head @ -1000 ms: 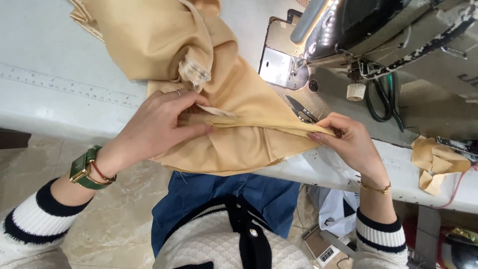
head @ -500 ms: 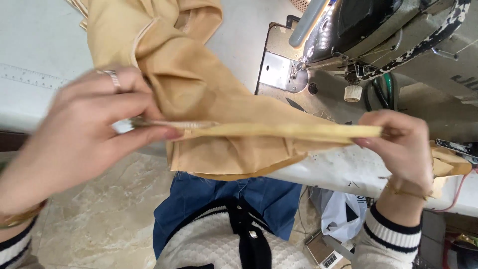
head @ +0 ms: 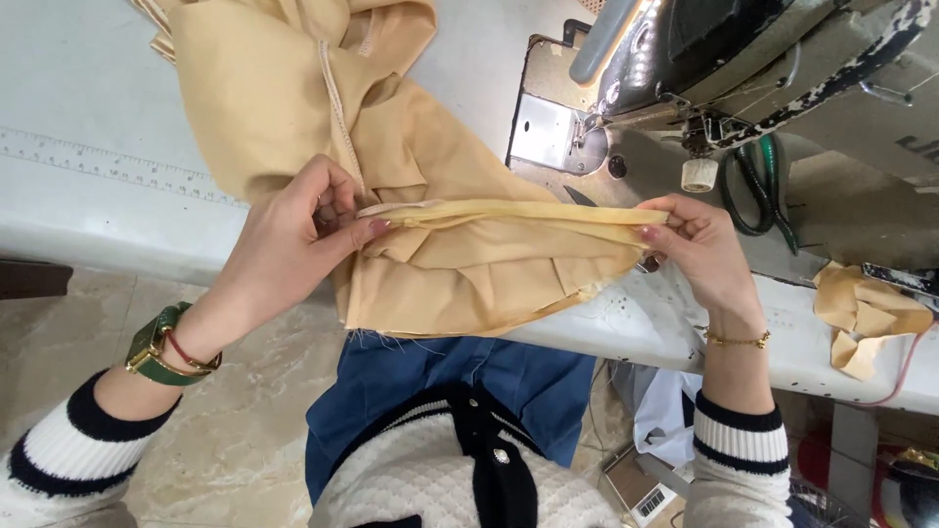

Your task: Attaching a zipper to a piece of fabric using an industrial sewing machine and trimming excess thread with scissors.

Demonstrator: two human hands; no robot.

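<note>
Item: tan fabric [head: 469, 264], one piece, soft woven cloth with a stitched seam running down its upper part. Location: draped over the near edge of the white surface [head: 88, 210], bulk heaped toward 11 o'clock, lower portion hanging off the edge above the person's lap. A folded hem edge is stretched taut and level between both hands at centre frame.

Left hand [head: 293, 240]: at 9 o'clock of the fold, closed in a pinch on the fabric, thumb and fingertips clamping the strip's left end. Green wristwatch [head: 156, 347] and red cord on the wrist.

Right hand [head: 690, 244]: at 3 o'clock of the fold, fingers pinched shut on the fabric's right end. Thin gold bracelet [head: 736, 340] on the wrist.

Containers: none visible holding anything.

Adjacent: sewing machine [head: 743, 59] at 1 o'clock, its metal plate [head: 548, 132] just beyond the fabric; green-handled scissors [head: 753, 186] beside the machine; a crumpled tan scrap [head: 866, 313] at 3 o'clock on the surface, well apart from the hands.

Edges and room: a printed ruler strip [head: 98, 166] runs along the surface at 9 o'clock. Bare surface lies open at 10 o'clock; the right side is crowded by the machine. Tiled floor [head: 225, 440] below at 7 o'clock.
</note>
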